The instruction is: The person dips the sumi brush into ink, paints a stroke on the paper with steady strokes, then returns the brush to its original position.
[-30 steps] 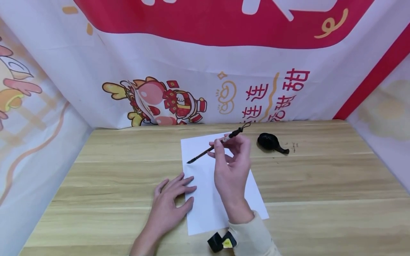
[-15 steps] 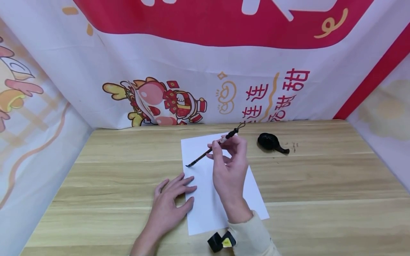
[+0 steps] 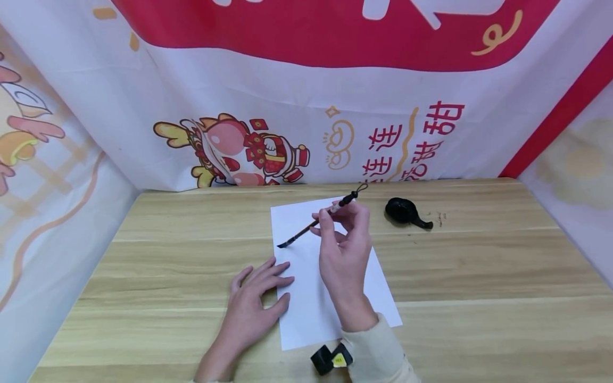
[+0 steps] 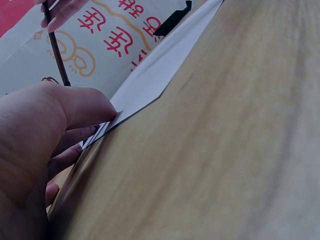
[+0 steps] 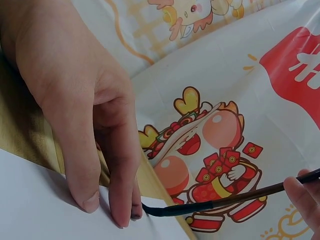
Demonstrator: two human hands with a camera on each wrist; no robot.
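A dark-handled writing brush (image 3: pixel 304 230) slants down to the left, pinched between the thumb and fingers of my right hand (image 3: pixel 346 260). Its black tip is right over the upper left part of a white sheet of paper (image 3: pixel 306 314); in the right wrist view the bristles (image 5: pixel 172 210) look wet and bent. My left hand (image 3: pixel 256 303) lies spread at the sheet's left edge, fingertips on the paper. The left wrist view has the left thumb (image 4: pixel 90 105) on the paper's edge.
A black spoon-shaped dish (image 3: pixel 402 211) stands right of the paper, with small dark marks (image 3: pixel 439 218) on the wood beside it. By the right sleeve is a black block with a yellow label (image 3: pixel 339 360). A printed cloth (image 3: pixel 287 90) hangs behind the wooden table (image 3: pixel 167 255).
Over the last second my right hand and the brush have shifted slightly left and toward me, with the tip dipping and then rising a little. My left hand has stayed in place.
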